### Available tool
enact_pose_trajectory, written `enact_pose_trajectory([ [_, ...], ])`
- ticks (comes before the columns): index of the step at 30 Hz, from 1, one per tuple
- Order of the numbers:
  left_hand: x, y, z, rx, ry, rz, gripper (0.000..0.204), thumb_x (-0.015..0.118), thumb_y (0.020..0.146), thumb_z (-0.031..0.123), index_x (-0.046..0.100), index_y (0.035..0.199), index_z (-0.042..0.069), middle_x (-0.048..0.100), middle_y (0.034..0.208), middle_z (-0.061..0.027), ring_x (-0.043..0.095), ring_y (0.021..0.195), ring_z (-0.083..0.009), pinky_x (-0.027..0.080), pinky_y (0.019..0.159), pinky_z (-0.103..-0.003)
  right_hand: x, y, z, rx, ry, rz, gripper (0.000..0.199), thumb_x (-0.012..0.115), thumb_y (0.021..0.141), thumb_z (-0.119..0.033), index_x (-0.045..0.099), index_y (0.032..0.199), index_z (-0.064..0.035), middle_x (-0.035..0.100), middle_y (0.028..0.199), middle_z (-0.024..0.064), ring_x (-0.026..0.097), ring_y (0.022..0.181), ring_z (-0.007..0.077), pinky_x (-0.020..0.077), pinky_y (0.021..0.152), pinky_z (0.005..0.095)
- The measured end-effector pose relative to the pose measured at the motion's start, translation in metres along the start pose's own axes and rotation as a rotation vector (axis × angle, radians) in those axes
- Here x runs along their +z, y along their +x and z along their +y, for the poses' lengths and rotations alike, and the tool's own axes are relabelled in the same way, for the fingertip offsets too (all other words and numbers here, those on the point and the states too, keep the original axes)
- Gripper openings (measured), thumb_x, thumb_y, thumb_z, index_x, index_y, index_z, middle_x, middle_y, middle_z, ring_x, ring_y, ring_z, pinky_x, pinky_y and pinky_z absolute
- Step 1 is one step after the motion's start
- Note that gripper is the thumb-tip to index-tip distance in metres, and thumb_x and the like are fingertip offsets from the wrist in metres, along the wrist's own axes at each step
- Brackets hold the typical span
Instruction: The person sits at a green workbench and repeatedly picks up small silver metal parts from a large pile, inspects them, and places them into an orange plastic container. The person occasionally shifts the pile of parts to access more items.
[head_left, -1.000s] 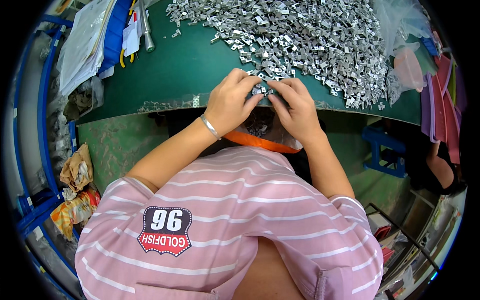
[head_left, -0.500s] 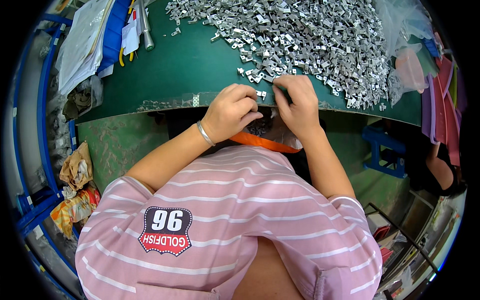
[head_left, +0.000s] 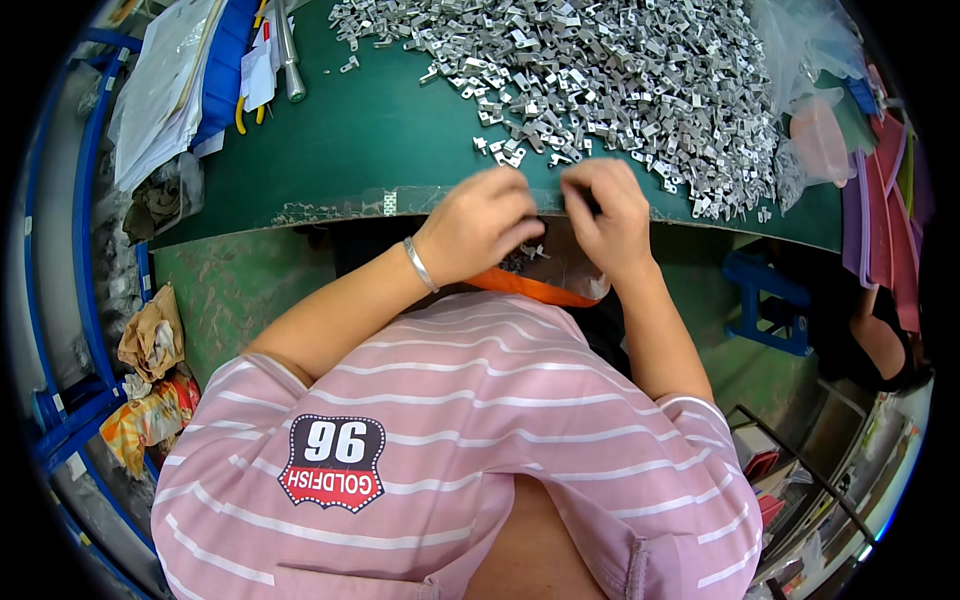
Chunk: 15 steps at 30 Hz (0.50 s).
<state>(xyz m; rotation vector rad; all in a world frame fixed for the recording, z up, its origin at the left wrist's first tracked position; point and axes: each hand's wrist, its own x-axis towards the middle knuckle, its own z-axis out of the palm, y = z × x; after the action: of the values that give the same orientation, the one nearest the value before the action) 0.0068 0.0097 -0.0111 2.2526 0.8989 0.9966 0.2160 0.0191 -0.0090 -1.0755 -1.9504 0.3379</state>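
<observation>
A large heap of small silvery bent metal brackets (head_left: 620, 90) covers the far middle and right of the green table (head_left: 330, 130). My left hand (head_left: 478, 225) hovers at the near edge, fingers curled but smeared by motion; whether it grips anything is unclear. To its right, my right hand (head_left: 612, 215) is bent into a pinch, thumb and forefinger close together beside the heap's nearest brackets. Anything between those fingertips is too small to make out. Below both hands, an orange-rimmed container (head_left: 535, 288) at my lap has brackets inside (head_left: 530, 258), partly hidden by my left hand.
Papers (head_left: 170, 95) and a blue tray (head_left: 222, 85) lie at the far left, near yellow-handled pliers (head_left: 241, 115) and a metal rod (head_left: 290, 65). Clear plastic bags (head_left: 800, 40) and a pinkish cup (head_left: 818, 140) are at the right. A blue stool (head_left: 765, 300) stands beneath.
Both hands have shifted slightly right. The brackets between my hands at the table edge no longer show there, and a bright piece now shows inside the container.
</observation>
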Motion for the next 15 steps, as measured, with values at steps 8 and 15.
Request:
enact_pose_trajectory([
  [8,-0.002,0.021,-0.013,-0.053,0.263,0.106,0.017,0.074,0.078,0.002,0.064,0.092,0.002,0.059,0.094,-0.0126,0.06,0.087,-0.0322,0.05,0.076,-0.039,0.01,0.006,0.006,-0.038,-0.055,-0.032,0.022,0.071,0.077,0.003,0.067,0.097,-0.0047,0.065,0.097,0.008,0.059,0.088,0.0301,0.0494,0.077,0.039],
  [15,-0.003,0.006,-0.004,0.016,0.08,0.061,0.015,0.073,0.077,-0.001,0.064,0.089,0.003,0.065,0.092,-0.0119,0.062,0.084,-0.0315,0.05,0.076,-0.039,0.007,0.006,-0.001,0.011,-0.032,-0.081,0.022,0.074,0.076,-0.002,0.067,0.097,-0.0043,0.064,0.094,0.0096,0.059,0.087,0.0307,0.0483,0.076,0.0391],
])
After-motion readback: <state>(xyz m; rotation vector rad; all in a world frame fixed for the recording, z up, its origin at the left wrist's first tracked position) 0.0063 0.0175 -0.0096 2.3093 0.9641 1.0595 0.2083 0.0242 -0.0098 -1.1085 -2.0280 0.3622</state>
